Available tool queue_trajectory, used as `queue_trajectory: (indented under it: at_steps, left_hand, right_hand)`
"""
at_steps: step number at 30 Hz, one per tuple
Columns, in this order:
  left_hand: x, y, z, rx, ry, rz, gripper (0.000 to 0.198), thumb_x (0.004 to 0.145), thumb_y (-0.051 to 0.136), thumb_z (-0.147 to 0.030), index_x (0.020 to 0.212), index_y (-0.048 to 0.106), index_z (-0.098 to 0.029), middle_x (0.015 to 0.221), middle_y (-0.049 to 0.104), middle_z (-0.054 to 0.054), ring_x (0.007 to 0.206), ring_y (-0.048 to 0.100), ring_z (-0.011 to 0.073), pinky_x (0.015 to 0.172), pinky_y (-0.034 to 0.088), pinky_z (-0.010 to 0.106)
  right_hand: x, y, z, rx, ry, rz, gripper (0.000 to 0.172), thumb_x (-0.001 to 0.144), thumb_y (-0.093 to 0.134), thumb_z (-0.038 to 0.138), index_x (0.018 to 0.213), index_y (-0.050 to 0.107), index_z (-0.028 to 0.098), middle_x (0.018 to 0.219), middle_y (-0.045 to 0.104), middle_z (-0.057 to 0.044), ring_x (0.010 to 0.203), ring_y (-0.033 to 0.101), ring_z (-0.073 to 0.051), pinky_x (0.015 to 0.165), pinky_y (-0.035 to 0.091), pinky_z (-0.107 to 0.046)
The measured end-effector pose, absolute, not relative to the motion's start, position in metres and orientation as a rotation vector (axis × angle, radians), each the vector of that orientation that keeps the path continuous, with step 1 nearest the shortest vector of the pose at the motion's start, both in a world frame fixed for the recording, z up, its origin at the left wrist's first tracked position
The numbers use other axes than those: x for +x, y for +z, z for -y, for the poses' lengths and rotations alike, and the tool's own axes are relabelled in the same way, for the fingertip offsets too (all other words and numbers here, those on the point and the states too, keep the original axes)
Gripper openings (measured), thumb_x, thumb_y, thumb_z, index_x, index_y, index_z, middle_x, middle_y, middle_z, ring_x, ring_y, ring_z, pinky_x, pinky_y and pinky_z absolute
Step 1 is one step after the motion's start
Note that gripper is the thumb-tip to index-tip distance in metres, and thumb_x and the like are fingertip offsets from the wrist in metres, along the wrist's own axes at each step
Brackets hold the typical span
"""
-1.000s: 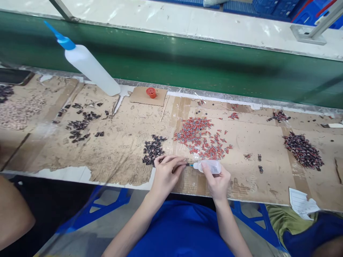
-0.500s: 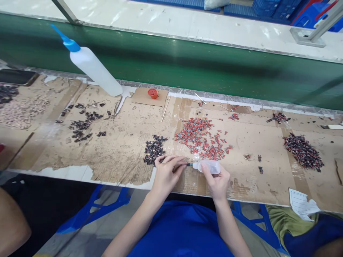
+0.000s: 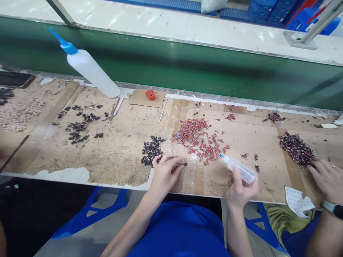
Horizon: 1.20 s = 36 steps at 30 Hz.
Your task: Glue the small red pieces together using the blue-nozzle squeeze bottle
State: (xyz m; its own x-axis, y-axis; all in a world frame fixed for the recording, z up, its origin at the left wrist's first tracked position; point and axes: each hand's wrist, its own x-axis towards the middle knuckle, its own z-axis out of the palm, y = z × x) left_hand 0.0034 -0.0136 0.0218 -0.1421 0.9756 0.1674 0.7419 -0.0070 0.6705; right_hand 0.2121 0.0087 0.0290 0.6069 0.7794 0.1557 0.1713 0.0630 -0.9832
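My left hand (image 3: 167,170) pinches a small black part (image 3: 184,164) near the table's front edge, just right of a pile of black parts (image 3: 152,150). My right hand (image 3: 242,189) grips a small translucent squeeze bottle (image 3: 242,170) with a thin blue nozzle tip, tilted with the tip up and to the left. The bottle's tip is apart from the black part and hovers by the edge of a heap of small red parts (image 3: 193,130). My left fingers partly hide the black part.
Behind stand a large white bottle (image 3: 92,73) with a blue spout and a red cup (image 3: 150,95) on a cardboard piece. A wooden stick (image 3: 163,110) lies nearby. At right, another person's hand (image 3: 328,178) touches a dark mixed pile (image 3: 296,148). A green wall (image 3: 171,64) bounds the back.
My right hand has drawn the small bottle away to the right from the black part, tipping its nozzle upward. My left hand stays put. Another person's hand has appeared at the right.
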Motion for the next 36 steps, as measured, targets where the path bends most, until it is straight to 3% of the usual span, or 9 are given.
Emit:
queue_trajectory:
  at_steps: [4, 8, 11, 21, 27, 31, 36]
  left_hand:
    - [0.004, 0.025, 0.012, 1.859, 0.897, -1.888, 0.020, 0.079, 0.070, -0.014, 0.091, 0.070, -0.030, 0.089, 0.078, -0.001, 0.097, 0.067, 0.0249, 0.093, 0.029, 0.046]
    - [0.005, 0.025, 0.010, 1.917, 0.888, -1.916, 0.014, 0.083, 0.067, -0.019, 0.091, 0.071, -0.030, 0.092, 0.077, 0.001, 0.098, 0.064, 0.0250, 0.092, 0.031, 0.046]
    - [0.005, 0.021, 0.011, 1.967, 0.899, -1.975, 0.012, 0.083, 0.067, -0.020, 0.087, 0.073, -0.030, 0.093, 0.076, 0.003, 0.099, 0.062, 0.0268, 0.089, 0.033, 0.046]
    - [0.005, 0.014, 0.014, 1.960, 0.959, -1.869, 0.016, 0.089, 0.059, -0.018, 0.081, 0.070, -0.026, 0.095, 0.073, 0.005, 0.103, 0.058, 0.0260, 0.088, 0.045, 0.044]
    - [0.012, 0.026, 0.016, 1.759, 1.111, -1.615, 0.018, 0.095, 0.049, -0.022, 0.093, 0.066, -0.021, 0.087, 0.072, 0.005, 0.084, 0.068, 0.0179, 0.077, 0.055, 0.031]
    - [0.017, 0.036, 0.016, 1.731, 1.196, -1.525, 0.019, 0.095, 0.049, -0.022, 0.093, 0.068, -0.021, 0.086, 0.074, 0.005, 0.083, 0.068, 0.0179, 0.075, 0.057, 0.031]
    - [0.017, 0.039, 0.017, 1.705, 1.206, -1.460, 0.017, 0.093, 0.054, -0.020, 0.096, 0.071, -0.021, 0.089, 0.076, 0.006, 0.084, 0.070, 0.0178, 0.076, 0.058, 0.031]
  right_hand:
    - [0.239, 0.034, -0.011, -1.727, 0.321, 1.056, 0.038, 0.067, 0.079, 0.041, 0.090, 0.062, 0.016, 0.084, 0.066, -0.007, 0.074, 0.063, -0.022, 0.069, 0.051, -0.037]
    - [0.238, 0.037, -0.008, -1.758, 0.032, 1.436, 0.026, 0.074, 0.075, 0.039, 0.087, 0.065, 0.019, 0.091, 0.067, -0.010, 0.089, 0.059, -0.027, 0.086, 0.046, -0.047]
    - [0.218, 0.041, -0.003, -1.662, -0.117, 1.616, 0.016, 0.081, 0.071, 0.036, 0.083, 0.069, 0.021, 0.093, 0.064, -0.010, 0.094, 0.052, -0.027, 0.086, 0.043, -0.046]
    - [0.184, 0.033, -0.005, -1.862, 0.056, 1.874, 0.027, 0.093, 0.052, 0.034, 0.079, 0.071, 0.022, 0.107, 0.061, -0.014, 0.106, 0.043, -0.034, 0.082, 0.036, -0.051]
    - [0.187, 0.039, -0.006, -1.465, 0.502, 1.826, 0.021, 0.096, 0.049, 0.028, 0.091, 0.068, 0.022, 0.088, 0.069, -0.008, 0.093, 0.060, -0.024, 0.083, 0.048, -0.041]
    - [0.180, 0.051, -0.002, -1.271, 0.830, 1.772, 0.018, 0.093, 0.054, 0.022, 0.098, 0.072, 0.024, 0.089, 0.071, -0.005, 0.091, 0.064, -0.020, 0.082, 0.052, -0.035]
    - [0.173, 0.051, 0.002, -1.329, 0.942, 1.581, 0.013, 0.086, 0.064, 0.024, 0.094, 0.074, 0.022, 0.083, 0.071, -0.005, 0.078, 0.066, -0.018, 0.071, 0.055, -0.031]
